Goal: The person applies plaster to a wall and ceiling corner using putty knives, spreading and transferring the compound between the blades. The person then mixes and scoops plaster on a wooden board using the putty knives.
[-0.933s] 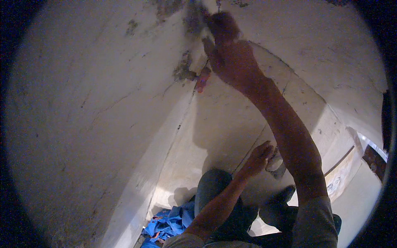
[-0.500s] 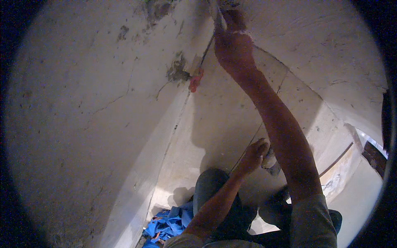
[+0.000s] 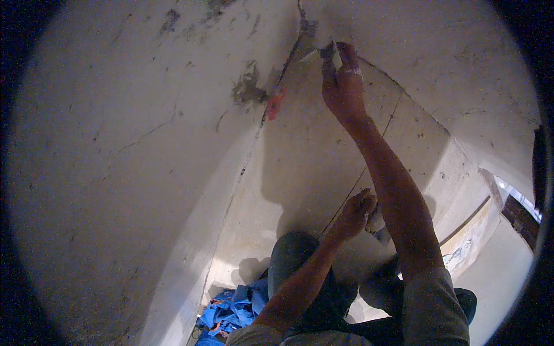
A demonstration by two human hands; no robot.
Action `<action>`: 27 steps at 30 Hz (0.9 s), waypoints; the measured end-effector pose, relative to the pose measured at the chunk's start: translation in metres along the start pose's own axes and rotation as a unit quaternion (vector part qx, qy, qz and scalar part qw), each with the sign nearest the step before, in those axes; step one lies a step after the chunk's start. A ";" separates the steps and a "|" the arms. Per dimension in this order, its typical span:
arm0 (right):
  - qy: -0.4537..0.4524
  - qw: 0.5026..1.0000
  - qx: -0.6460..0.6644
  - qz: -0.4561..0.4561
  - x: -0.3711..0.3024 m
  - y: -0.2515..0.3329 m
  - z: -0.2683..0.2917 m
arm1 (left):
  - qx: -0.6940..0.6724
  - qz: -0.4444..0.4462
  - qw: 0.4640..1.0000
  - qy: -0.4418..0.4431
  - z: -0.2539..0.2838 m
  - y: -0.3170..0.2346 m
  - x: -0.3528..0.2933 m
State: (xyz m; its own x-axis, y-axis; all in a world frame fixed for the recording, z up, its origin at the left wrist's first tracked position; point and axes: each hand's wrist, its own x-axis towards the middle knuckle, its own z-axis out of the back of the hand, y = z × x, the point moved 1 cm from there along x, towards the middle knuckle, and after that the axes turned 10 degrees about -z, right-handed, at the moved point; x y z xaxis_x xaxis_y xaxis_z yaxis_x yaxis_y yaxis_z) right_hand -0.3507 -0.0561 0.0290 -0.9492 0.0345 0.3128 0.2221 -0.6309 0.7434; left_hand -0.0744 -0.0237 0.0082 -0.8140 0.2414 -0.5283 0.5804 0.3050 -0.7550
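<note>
right hand high at wall corner | left hand below

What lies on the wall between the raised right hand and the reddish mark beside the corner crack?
In the head view, only bare pale plaster lies between the right hand and the reddish mark; the corner crack runs just left of that stretch.

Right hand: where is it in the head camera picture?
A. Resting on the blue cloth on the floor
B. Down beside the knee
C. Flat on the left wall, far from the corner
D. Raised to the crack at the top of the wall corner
D: the right hand is stretched up, its fingertips at the crack where the walls meet, far above the blue cloth.
</note>
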 end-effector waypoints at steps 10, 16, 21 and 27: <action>-0.013 0.996 -0.086 0.035 0.009 0.006 -0.046 | 0.165 -0.108 0.979 0.044 0.006 -0.011 0.001; 0.030 0.999 -0.001 -0.031 0.003 0.017 -0.063 | -0.013 -0.077 0.996 0.052 0.004 -0.018 -0.002; 0.128 0.987 0.028 0.092 -0.042 0.025 -0.038 | -0.057 0.011 0.991 0.121 0.024 -0.023 0.003; 0.118 0.974 0.096 -0.166 -0.054 -0.003 -0.020 | -0.098 -0.081 0.991 0.049 0.004 -0.021 -0.003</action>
State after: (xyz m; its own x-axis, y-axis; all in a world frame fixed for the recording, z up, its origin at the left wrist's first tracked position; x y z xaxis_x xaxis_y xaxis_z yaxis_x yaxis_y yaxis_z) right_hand -0.3044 -0.0709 -0.0020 -0.9957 0.0179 -0.0907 -0.0888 -0.4572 0.8849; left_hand -0.0843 -0.0348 0.0236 -0.8968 0.2592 -0.3585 0.4423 0.5180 -0.7321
